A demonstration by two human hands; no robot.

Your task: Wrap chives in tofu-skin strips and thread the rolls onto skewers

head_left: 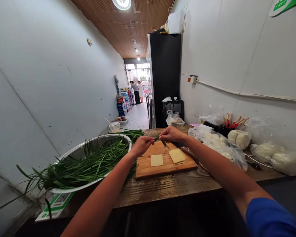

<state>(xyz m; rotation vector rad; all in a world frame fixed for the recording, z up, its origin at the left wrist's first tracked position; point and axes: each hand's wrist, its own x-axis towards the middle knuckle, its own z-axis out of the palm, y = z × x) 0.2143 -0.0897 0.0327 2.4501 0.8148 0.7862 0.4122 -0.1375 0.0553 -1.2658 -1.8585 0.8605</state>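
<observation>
Above the back of a wooden cutting board [143, 167], my two hands pinch a small piece of green chives [164, 144] between them. My left hand [143, 144] grips its left end with closed fingertips. On the other side my right hand [172, 134] pinches it, and a short green end dangles below. One pale yellow square sheet [157, 160] lies flat on the board. To its right is a small stack of similar sheets [177, 156]. A big metal basin [76, 148] at the left is heaped with long chives [88, 164], some spilling over its rim.
Bags of white food [219, 141] and red-tipped sticks [233, 121] crowd the right of the wooden table [158, 191]. A lidded plastic cup [114, 127] stands behind the basin. A black cabinet [165, 75] rises beyond the table. People [135, 92] stand near the far doorway.
</observation>
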